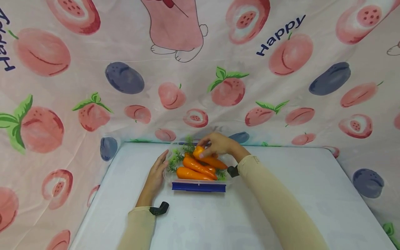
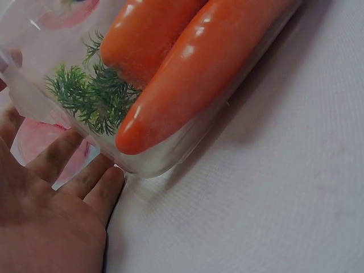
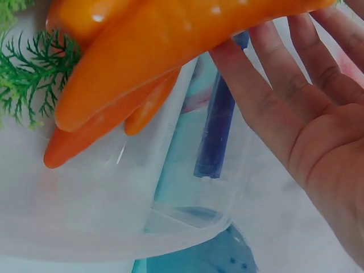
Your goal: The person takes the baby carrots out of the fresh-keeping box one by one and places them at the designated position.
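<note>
While the left hand (image 1: 155, 174) lies with extended fingers at the left wall of the box (image 1: 200, 181), the right hand (image 1: 219, 144) pinches the far carrot (image 1: 215, 162) by its thick end. This carrot sits inside, beyond the other carrots (image 1: 193, 174); its long axis slants from the pinch rightward and nearward, tip near the right wrist.

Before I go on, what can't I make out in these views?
Head: the floor of the box, mostly hidden by carrots and greenery; total carrot count is uncertain.
Head: part of the top carrot, behind the right hand.
Left wrist: the carrots' far ends, cut off by the top edge.
Right wrist: the top carrot's upper side, cut off likewise.
</note>
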Demonstrator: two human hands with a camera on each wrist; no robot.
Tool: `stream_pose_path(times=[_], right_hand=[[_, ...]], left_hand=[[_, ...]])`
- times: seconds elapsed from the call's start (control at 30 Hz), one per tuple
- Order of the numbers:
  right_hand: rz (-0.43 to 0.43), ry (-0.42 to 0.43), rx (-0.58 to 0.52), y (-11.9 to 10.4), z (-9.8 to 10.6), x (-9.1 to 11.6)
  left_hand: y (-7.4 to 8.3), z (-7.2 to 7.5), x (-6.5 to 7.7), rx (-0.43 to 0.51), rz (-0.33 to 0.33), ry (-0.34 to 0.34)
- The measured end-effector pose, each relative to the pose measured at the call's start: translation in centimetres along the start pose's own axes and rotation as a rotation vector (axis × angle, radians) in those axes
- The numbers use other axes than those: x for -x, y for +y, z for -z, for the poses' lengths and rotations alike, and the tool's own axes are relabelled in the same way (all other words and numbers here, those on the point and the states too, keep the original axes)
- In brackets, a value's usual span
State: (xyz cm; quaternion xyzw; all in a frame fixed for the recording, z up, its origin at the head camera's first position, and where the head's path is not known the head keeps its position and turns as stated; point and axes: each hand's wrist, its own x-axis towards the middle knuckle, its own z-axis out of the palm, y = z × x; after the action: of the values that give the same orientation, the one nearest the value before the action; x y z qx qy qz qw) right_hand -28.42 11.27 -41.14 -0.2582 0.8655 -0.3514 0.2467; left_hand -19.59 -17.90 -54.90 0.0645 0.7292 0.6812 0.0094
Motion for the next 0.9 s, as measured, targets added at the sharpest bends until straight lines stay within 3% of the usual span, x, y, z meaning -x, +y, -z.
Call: stream_pose_path(times=[0.5, 0.9], right_hand=[[-0.026, 0.067, -0.255, -0.6, 1.7, 1.9], [-0.027, 0.12, -0.429, -0.3, 3.5, 4.7]], left_hand=[[0.0, 0.0, 0.0, 0.012, 0.001, -0.007], [0.0, 0.0, 0.1, 0.041, 0.018, -0.012]])
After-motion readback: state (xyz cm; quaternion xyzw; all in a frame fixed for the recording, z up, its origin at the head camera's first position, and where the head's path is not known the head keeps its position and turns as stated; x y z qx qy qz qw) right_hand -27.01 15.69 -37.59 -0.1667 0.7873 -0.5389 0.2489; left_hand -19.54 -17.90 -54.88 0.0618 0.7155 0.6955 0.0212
